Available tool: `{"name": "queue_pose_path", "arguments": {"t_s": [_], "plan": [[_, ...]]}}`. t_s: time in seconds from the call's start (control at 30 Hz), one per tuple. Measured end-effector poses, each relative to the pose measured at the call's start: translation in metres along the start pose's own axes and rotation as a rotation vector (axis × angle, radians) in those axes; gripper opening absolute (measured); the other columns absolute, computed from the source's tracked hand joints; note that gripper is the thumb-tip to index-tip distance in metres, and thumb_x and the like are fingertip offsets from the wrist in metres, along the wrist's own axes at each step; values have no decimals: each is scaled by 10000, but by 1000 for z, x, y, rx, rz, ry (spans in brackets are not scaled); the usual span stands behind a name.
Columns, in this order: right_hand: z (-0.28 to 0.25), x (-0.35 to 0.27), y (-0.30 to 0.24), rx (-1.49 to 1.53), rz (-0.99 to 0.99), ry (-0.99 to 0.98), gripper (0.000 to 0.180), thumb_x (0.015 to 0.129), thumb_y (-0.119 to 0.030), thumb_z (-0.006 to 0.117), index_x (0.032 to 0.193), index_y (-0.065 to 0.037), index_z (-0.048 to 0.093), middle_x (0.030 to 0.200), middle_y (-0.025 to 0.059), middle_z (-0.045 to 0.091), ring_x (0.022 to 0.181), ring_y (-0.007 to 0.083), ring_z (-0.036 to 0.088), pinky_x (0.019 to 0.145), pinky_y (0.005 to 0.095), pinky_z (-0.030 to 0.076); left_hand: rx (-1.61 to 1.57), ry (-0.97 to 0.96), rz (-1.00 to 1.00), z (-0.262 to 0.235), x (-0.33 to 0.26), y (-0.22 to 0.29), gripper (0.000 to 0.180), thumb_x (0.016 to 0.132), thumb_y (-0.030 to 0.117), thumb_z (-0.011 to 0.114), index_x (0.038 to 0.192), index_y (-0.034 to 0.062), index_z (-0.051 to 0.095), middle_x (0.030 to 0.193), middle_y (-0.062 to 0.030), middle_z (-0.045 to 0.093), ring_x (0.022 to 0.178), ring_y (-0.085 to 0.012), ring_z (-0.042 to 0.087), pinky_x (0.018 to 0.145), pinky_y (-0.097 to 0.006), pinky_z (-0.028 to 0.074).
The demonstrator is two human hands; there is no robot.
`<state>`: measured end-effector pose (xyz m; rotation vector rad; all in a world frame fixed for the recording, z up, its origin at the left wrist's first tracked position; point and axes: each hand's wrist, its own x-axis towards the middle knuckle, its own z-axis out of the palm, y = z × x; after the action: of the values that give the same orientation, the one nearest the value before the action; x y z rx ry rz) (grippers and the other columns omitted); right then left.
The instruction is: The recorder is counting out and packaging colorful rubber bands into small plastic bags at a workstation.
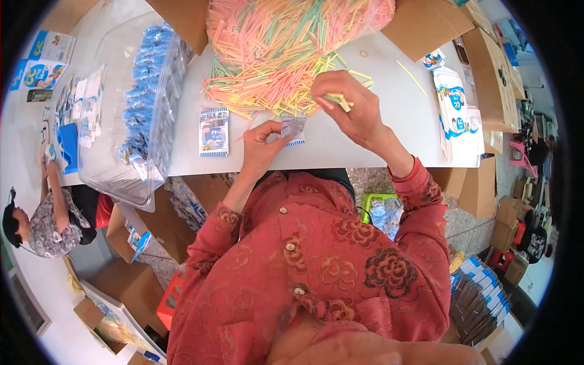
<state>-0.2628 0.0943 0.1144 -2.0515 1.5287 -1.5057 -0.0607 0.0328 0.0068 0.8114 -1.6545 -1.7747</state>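
My left hand (263,146) pinches a small blue-and-white packet (294,129) near the table's front edge. My right hand (358,111), raised to the right of that packet, is closed round a small bunch of short, thin coloured sticks (338,101), pink and yellow at their ends. Just beyond both hands spreads a loose heap of pink, yellow and green sticks (258,88). It spills from a big clear bag (298,24) full of the same sticks. Left of my left hand, a flat blue-and-white packet (213,132) lies on the white table (401,97).
A clear plastic bin (115,55) at left holds rows of blue-striped packets. Flat packets (451,109) are stacked at the right edge, beside cardboard boxes (491,79). Below the table stands a green basket (377,197). Another person (52,219) sits at far left.
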Motion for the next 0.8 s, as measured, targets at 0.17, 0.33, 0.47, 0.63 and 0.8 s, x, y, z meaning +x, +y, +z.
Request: {"name": "queue_pose_path", "arguments": {"t_s": [0.17, 0.33, 0.47, 0.63, 0.8], "plan": [[10, -3, 4, -8, -40, -31, 231, 748, 105, 661, 941, -7, 600, 926, 109, 638, 901, 250, 630, 776, 320, 507, -15, 37, 19, 2, -3, 3, 104, 769, 14, 708, 866, -9, 680, 784, -3, 670, 708, -37, 560, 652, -203, 460], [12, 0, 2, -55, -80, 18, 249, 735, 113, 661, 943, -11, 601, 925, 113, 638, 885, 260, 634, 759, 328, 512, 25, 105, 45, 3, -2, 2, 106, 762, 27, 715, 852, -15, 679, 761, -8, 664, 700, -41, 564, 647, -205, 459], [14, 0, 5, -121, -183, 14, 260, 717, 108, 670, 943, -1, 599, 923, 127, 637, 855, 268, 634, 720, 320, 518, 87, 164, 111, 4, 2, 2, 122, 754, 33, 729, 854, -16, 678, 748, -15, 665, 690, -54, 575, 646, -212, 462], [21, -2, 8, -225, -333, -74, 347, 636, 95, 663, 967, 22, 592, 952, 158, 626, 804, 281, 627, 641, 324, 524, 108, 217, 147, 6, 6, 5, 134, 745, 30, 742, 857, -11, 681, 752, -25, 671, 689, -66, 589, 653, -216, 469], [23, -7, 7, -206, -353, -103, 375, 626, 80, 665, 988, 17, 590, 978, 155, 620, 810, 280, 626, 636, 326, 522, 119, 229, 71, 5, 6, 10, 144, 743, 29, 748, 870, -4, 690, 765, -28, 677, 690, -66, 590, 659, -215, 478]]}}
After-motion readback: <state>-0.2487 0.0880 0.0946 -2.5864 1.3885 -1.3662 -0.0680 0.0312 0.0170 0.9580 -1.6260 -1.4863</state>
